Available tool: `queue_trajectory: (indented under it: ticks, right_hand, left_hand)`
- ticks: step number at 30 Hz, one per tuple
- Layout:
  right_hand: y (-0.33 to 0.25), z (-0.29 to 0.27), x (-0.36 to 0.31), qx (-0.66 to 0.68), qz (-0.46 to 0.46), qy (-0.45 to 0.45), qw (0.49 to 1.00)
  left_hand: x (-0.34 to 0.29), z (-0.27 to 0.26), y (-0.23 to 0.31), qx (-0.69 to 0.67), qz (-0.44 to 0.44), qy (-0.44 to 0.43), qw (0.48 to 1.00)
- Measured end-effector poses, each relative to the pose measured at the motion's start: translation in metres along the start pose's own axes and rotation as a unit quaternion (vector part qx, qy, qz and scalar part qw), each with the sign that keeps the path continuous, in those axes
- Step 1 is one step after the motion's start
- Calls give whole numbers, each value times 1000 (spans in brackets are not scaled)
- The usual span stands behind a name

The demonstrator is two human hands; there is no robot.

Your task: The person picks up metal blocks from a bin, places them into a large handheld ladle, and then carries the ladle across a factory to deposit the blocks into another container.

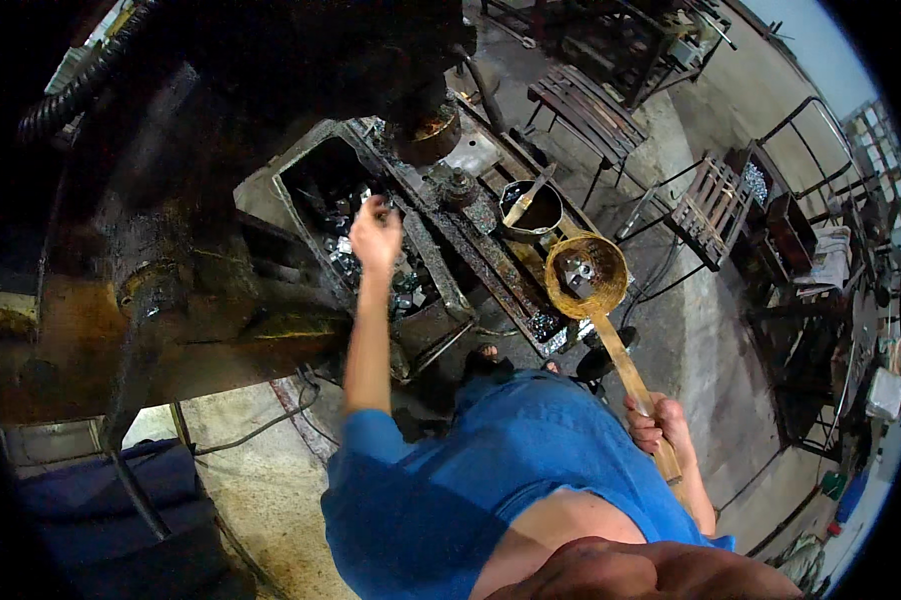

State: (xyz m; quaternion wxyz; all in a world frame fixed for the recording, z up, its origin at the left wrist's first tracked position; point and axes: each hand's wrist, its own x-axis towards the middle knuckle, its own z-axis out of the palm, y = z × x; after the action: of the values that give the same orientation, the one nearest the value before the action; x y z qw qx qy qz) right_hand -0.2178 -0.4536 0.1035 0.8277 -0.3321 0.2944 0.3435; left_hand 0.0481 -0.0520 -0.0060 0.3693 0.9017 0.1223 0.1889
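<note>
My left hand point(376, 238) reaches over a dark metal trough with its fingers curled together. Whatever they pinch is too small and dark to make out. Below the hand, inside the trough, lie many small shiny metal pieces point(411, 290). To the right, my right hand point(661, 424) wraps round the flat wooden handle of a dipper point(616, 350). Its round, yellow-brown bowl faces up, with a few shiny metal pieces point(579, 270) at the bottom.
Beside the dipper's bowl stands a dark pot point(539, 220) with a brush point(529, 195) across it. A large, grimy machine point(161, 250) fills the left side. Slatted stools point(591, 112) and a cart stand at the right. A cable point(256, 440) crosses the floor at lower left.
</note>
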Motion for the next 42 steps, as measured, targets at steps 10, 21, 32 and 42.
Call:
queue_trajectory:
  ticks: [10, 21, 32, 42]
  right_hand:
    - [4, 9, 3, 35, 1, 9, 999]
    - [2, 13, 2, -1, 2, 56, 998]
    - [-2, 6, 2, 35, 17, 11, 999]
    - [-9, -3, -1, 29, 29, -30, 999]
  left_hand:
    - [56, 88, -128, 319, -14, -213, 923]
    - [65, 87, -128, 276, -19, -161, 947]
    - [-5, -11, -25, -395, -138, -89, 904]
    - [-121, 69, 146, -200, 292, -253, 900]
